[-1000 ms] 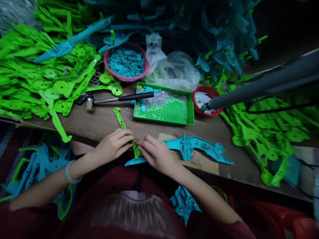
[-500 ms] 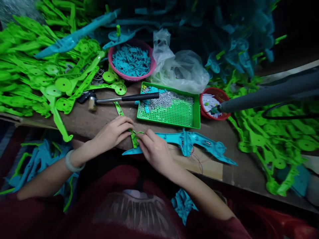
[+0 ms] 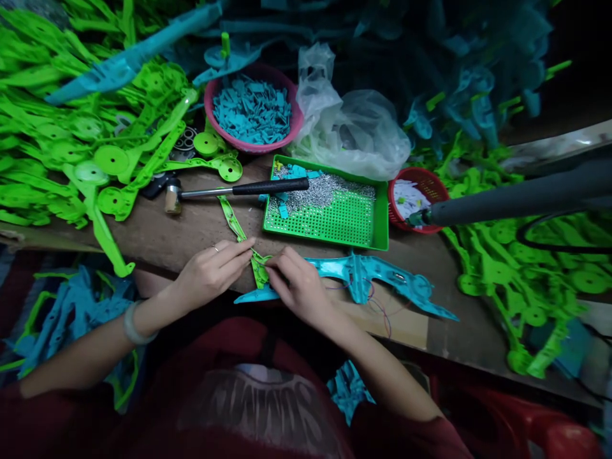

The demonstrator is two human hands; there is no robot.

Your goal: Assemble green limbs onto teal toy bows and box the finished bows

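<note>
My left hand (image 3: 210, 273) and my right hand (image 3: 297, 285) meet at the near edge of the wooden bench (image 3: 191, 229). Both pinch the lower end of a long thin green plastic strip (image 3: 236, 228) that runs up and left from my fingers. A long teal plastic toy shell (image 3: 368, 280) lies under and to the right of my right hand, with thin wires at its middle. My left wrist wears a pale bangle.
A hammer (image 3: 229, 190) lies behind the hands. A green tray (image 3: 363, 226) holds small screws; a pink bowl (image 3: 253, 111) holds teal pieces; a red basket (image 3: 415, 199) sits right. Green parts (image 3: 71, 146) pile left and right. A grey electric screwdriver (image 3: 516, 197) hangs at right. A plastic bag (image 3: 349, 131) lies behind.
The hands and green strip have shifted slightly up the bench toward the tray as the view tilted; both hands keep their pinch on the strip.
</note>
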